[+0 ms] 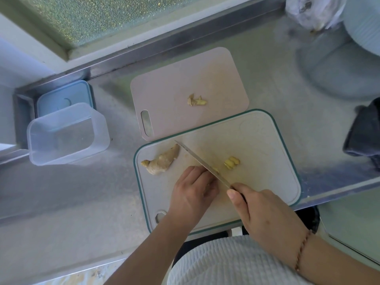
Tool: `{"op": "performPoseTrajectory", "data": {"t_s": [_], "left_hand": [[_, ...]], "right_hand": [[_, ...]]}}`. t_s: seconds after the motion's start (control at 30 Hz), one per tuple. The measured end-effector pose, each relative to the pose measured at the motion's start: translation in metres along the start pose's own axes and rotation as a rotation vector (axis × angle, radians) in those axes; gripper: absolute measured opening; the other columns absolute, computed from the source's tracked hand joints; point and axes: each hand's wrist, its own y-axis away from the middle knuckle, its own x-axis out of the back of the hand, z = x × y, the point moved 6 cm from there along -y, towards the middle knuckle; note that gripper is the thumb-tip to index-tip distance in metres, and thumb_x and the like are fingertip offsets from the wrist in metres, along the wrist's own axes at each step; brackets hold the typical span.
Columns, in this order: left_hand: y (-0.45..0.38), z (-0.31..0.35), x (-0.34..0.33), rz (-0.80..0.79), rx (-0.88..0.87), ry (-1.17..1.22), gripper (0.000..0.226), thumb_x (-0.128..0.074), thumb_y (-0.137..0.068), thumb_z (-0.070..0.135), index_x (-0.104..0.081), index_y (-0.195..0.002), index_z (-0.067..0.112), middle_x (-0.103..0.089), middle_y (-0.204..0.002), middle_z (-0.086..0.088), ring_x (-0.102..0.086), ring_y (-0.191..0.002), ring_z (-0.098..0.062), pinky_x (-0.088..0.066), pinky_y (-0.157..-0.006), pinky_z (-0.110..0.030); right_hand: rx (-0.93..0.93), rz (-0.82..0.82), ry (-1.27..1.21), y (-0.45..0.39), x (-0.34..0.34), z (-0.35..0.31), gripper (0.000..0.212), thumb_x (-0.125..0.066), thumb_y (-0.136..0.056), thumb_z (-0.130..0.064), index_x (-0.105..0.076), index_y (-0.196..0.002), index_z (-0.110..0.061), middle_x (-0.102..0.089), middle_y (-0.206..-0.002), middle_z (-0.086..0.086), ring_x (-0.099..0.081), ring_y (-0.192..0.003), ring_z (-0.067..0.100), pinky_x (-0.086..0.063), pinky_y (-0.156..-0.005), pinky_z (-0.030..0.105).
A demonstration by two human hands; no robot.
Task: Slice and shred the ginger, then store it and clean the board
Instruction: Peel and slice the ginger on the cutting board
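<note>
A big piece of ginger (162,160), pale brown and knobby, lies on the left part of the white cutting board (267,161) with the green rim. A few yellow ginger slices (232,162) lie together near the board's middle, to the right of the knife blade (202,162), which crosses the board diagonally with its tip pointing away.

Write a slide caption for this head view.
Right hand slices ginger with a knife while the left hand steadies it.

Bare forearms, no sleeves visible. Right wrist: thin braided cord bracelet (301,251) (reddish-brown, beaded look). Torso: white ribbed-knit top (226,262). No rings, no watch seen.
</note>
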Motion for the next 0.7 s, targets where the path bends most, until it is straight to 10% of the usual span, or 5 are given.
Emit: {"op": "performPoseTrajectory", "data": {"t_s": [0.7], "left_hand": [[0.002, 0.004, -0.001, 0.051, 0.083, 0.004, 0.020, -0.057, -0.086, 0.013, -0.072, -0.076, 0.004, -0.064, -0.077, -0.004, -0.057, -0.073, -0.018, -0.047, -0.063, -0.023]], "right_hand": [[-0.067, 0.015, 0.141, -0.023, -0.014, -0.008, 0.050, 0.003, -0.087, -0.060, -0.035, -0.094, -0.029, -0.054, -0.063, -0.006, -0.054, -0.053, 0.010, -0.050, -0.052, 0.028]]}}
